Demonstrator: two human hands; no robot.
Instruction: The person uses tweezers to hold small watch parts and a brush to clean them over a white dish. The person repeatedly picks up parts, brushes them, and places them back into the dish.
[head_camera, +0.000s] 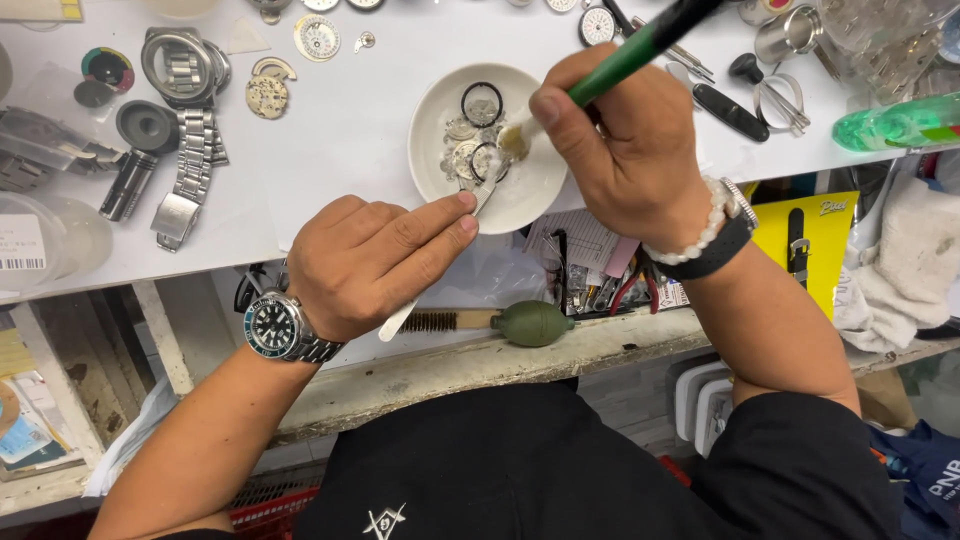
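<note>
The step in hand looks like cleaning small watch parts (473, 150) that lie in a shallow white dish (535, 190) on the white bench (340, 130). The right hand (620, 140) sits just right of the dish, its fingers clamped round a green-handled brush (625, 58) whose pale tip touches down among the parts inside the dish. The left hand (375, 262) lies just below and left of the dish, thumb and first two fingers pressed together on a slim white tool (425, 290), probably tweezers, though its tip is hard to read against the metal; it reaches over the near rim to steady a piece.

By my judgement, the next move calls for light, short strokes while the left hand keeps its part pinned, since loose rings and plates could skid out.

Both wrists are bent downward, with the forearms converging on the dish. A steel wristwatch (185, 110) lies well left of the dish, and a green dust blower (532, 323) on the ledge below it.
</note>
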